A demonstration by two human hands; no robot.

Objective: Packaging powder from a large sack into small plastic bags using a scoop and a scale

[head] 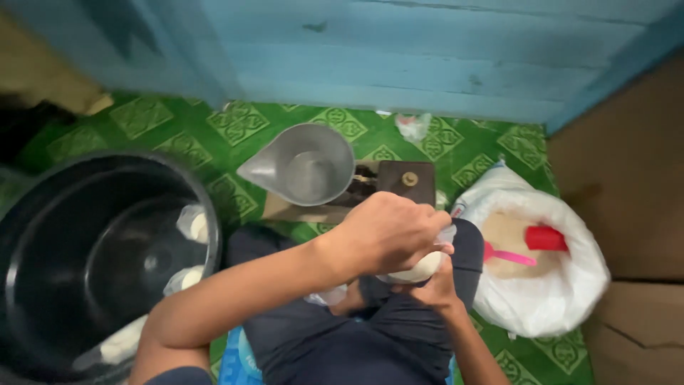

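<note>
Both hands meet over the lap: left hand (388, 232) closes over the top of a small clear bag of white powder (417, 269), right hand (431, 289) cups it from beneath. At nine o'clock sits a black tub (43, 235) holding filled bags. At three o'clock, a white sack (556, 299) with a pink scoop (531, 246). At twelve, a metal scale pan (306, 165).

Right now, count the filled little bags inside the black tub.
3 filled bags: one high on the right wall, one below it, one at the bottom rim of the black tub. More may be hidden.
</note>
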